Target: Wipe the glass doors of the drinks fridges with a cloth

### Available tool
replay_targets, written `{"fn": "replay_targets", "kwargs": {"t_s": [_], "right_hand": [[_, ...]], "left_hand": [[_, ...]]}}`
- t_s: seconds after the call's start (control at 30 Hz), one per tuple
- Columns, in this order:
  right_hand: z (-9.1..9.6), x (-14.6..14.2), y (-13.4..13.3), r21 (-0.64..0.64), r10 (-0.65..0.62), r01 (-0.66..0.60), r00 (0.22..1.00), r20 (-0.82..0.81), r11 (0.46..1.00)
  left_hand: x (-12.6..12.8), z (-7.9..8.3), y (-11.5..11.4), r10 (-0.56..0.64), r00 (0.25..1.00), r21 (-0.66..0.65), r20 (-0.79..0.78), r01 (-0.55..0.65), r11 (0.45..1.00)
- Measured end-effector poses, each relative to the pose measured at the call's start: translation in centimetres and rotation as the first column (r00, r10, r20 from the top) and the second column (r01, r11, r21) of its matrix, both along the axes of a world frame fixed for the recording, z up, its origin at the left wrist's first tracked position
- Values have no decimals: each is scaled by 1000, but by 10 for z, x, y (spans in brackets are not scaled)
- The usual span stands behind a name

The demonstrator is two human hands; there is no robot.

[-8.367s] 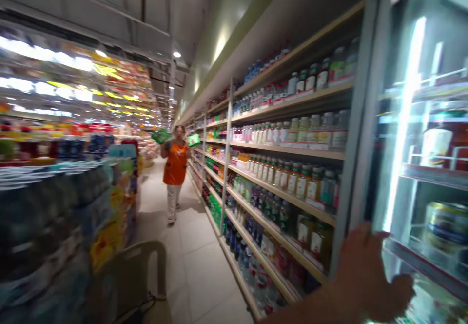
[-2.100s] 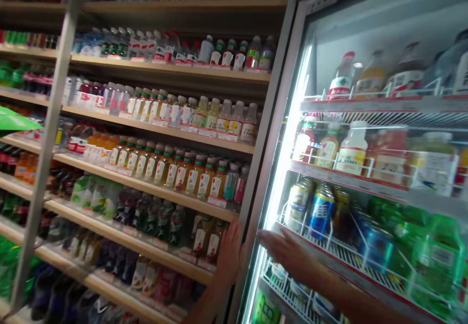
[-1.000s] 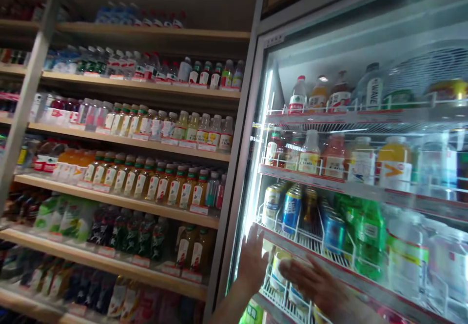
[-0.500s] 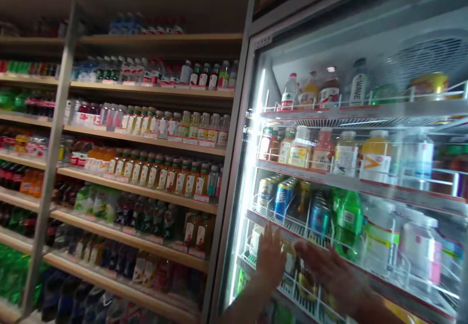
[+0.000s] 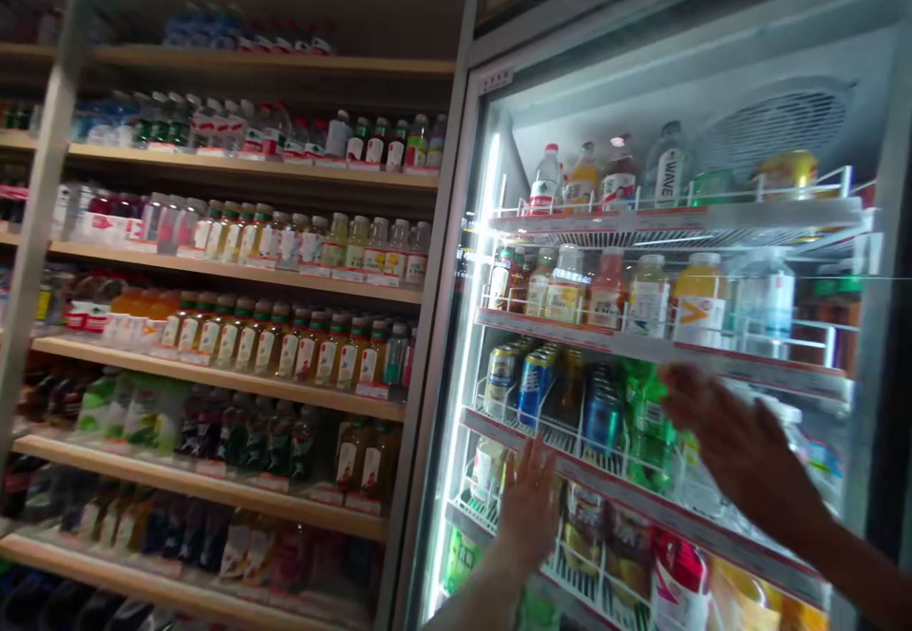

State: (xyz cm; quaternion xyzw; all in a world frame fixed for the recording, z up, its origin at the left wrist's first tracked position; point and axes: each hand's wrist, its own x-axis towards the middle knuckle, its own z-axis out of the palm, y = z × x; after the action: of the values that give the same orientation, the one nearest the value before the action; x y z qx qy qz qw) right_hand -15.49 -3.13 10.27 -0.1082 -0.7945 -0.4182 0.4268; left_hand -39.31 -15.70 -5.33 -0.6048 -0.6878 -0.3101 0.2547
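Observation:
My left hand (image 5: 528, 507) is raised with its fingers stretched upward, in front of the lower shelves of a lit drinks fridge (image 5: 499, 73). It holds nothing, and whether it touches the fridge front I cannot tell. Farther right, my right hand (image 5: 745, 446) reaches across the middle shelves, slightly blurred, fingers extended and nothing in them. Its fingertips overlap a green bottle (image 5: 650, 422) in the view, though contact is unclear. Left of that bottle stand blue cans (image 5: 536, 386) and teal cans (image 5: 602, 417). An orange juice bottle (image 5: 699, 298) stands one shelf higher.
Wooden shelves (image 5: 249, 360) filled with bottled drinks run along the left. A metal upright (image 5: 434, 327) separates them from the fridge. Inside the fridge, a round vent grille (image 5: 780, 127) sits at the top right, and a red-labelled bottle (image 5: 678, 579) stands low down.
My right hand has moved right and up, away from my left hand, which stays at nearly the same place. The view has shifted, so the fridge and shelves appear farther left.

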Motion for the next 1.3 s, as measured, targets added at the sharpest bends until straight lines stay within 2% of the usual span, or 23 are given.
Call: {"fn": "replay_targets", "kwargs": {"t_s": [0.03, 0.1, 0.17, 0.2, 0.27, 0.33, 0.4, 0.43, 0.47, 0.53, 0.67, 0.7, 0.73, 0.77, 0.8, 0.87, 0.93, 1.0, 1.07, 1.2, 1.23, 1.27, 1.3], "right_hand": [[-30, -5, -11, -12, -34, 34, 998, 44, 999], [-81, -11, -27, 67, -24, 12, 984, 176, 998], [-102, -8, -31, 141, -4, -44, 947, 322, 989], [-98, -2, -29, 161, -1, -61, 934, 358, 985], [-64, 14, -20, 152, -22, -25, 954, 298, 988], [-11, 32, -11, 85, -70, 65, 996, 56, 994], [32, 46, -6, -32, -135, 131, 967, -214, 991], [43, 51, -4, -91, -161, 139, 938, -306, 986], [44, 54, -5, -130, -175, 137, 917, -358, 982], [16, 54, -8, -148, -169, 122, 913, -371, 981], [-101, 46, -19, -65, -140, 131, 975, -170, 989], [-122, 42, -22, -22, -131, 129, 987, -96, 991], [-132, 39, -23, 17, -111, 112, 993, -36, 994], [-131, 35, -24, 42, -103, 102, 995, 9, 994], [-118, 30, -23, 58, -96, 94, 995, 28, 994], [-70, 16, -18, 53, -84, 86, 995, -44, 995], [-15, -7, -12, 18, -61, 68, 968, -243, 998], [17, -39, -13, -48, -66, 53, 940, -334, 997], [11, -74, -23, -37, -38, 29, 963, -265, 999], [-60, -127, -52, 106, -6, -5, 994, 105, 994], [-69, -134, -56, 148, 3, -33, 981, 195, 988], [-70, -140, -57, 181, 12, -61, 966, 257, 982], [-61, -145, -56, 202, 25, -85, 959, 284, 976]], "left_hand": [[-3, -1, 0, -9, 1000, 2, -19, 9, 1000], [-9, -2, -1, -28, 998, 13, -56, 29, 1000], [-15, -2, -3, -48, 995, 22, -93, 50, 998], [-19, -2, -5, -51, 993, 24, -106, 54, 998], [-25, -1, -8, -35, 993, 35, -117, 40, 999], [-32, 0, -11, -5, 993, 59, -115, 12, 998], [-39, 1, -13, 25, 994, 88, -107, -15, 996], [-42, 1, -13, 33, 994, 101, -107, -22, 995], [-44, 0, -13, 36, 993, 109, -111, -24, 994], [-49, -3, -14, 40, 993, 120, -115, -26, 992], [-61, -12, -18, 71, 994, 109, -79, -62, 992], [-65, -13, -19, 84, 994, 106, -65, -77, 991], [-69, -13, -20, 95, 994, 101, -56, -89, 991], [-73, -12, -22, 103, 993, 99, -48, -98, 990], [-77, -11, -22, 112, 993, 100, -37, -108, 989], [-83, -7, -23, 118, 993, 99, -14, -116, 988], [-86, -4, -23, 107, 994, 86, 7, -107, 990], [-87, -3, -23, 91, 996, 65, 21, -92, 994], [-88, -5, -25, 80, 996, 47, 31, -81, 996], [-98, -13, -35, 92, 993, 7, 76, -92, 996], [-103, -15, -38, 103, 990, -6, 94, -103, 995], [-108, -16, -41, 117, 987, -17, 112, -116, 993], [-112, -17, -44, 134, 983, -29, 128, -132, 991]]}}
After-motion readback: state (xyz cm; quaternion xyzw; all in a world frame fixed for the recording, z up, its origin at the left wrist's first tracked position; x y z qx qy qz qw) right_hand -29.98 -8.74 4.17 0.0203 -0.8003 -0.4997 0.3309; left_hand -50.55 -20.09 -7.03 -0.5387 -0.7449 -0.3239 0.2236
